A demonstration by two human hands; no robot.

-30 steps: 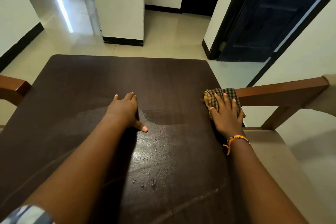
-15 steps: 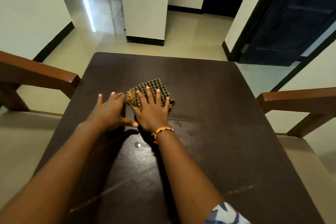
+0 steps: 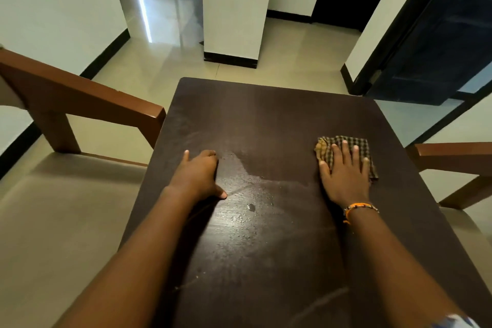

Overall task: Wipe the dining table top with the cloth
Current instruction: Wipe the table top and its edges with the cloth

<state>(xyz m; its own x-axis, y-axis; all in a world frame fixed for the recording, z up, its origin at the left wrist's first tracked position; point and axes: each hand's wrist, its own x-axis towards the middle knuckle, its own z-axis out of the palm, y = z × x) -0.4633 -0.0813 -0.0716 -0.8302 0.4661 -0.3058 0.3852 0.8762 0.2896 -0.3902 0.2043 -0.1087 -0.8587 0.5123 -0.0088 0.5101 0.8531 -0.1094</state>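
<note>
A dark brown dining table top (image 3: 266,120) fills the middle of the view, with a wet, shiny patch between my hands. A folded checked cloth (image 3: 328,145) lies near the table's right edge. My right hand (image 3: 346,173) presses flat on the cloth with fingers spread, an orange band on the wrist. My left hand (image 3: 198,174) rests palm down on the bare table near its left edge, holding nothing.
A brown wooden chair (image 3: 87,104) with a beige seat stands against the table's left side. Another chair (image 3: 452,153) stands at the right. Beyond the table are a tiled floor, a white pillar (image 3: 234,8) and a dark door (image 3: 439,34).
My right hand has slid the cloth from beside my left hand across to the table's right side. My left hand has stayed flat on the table.
</note>
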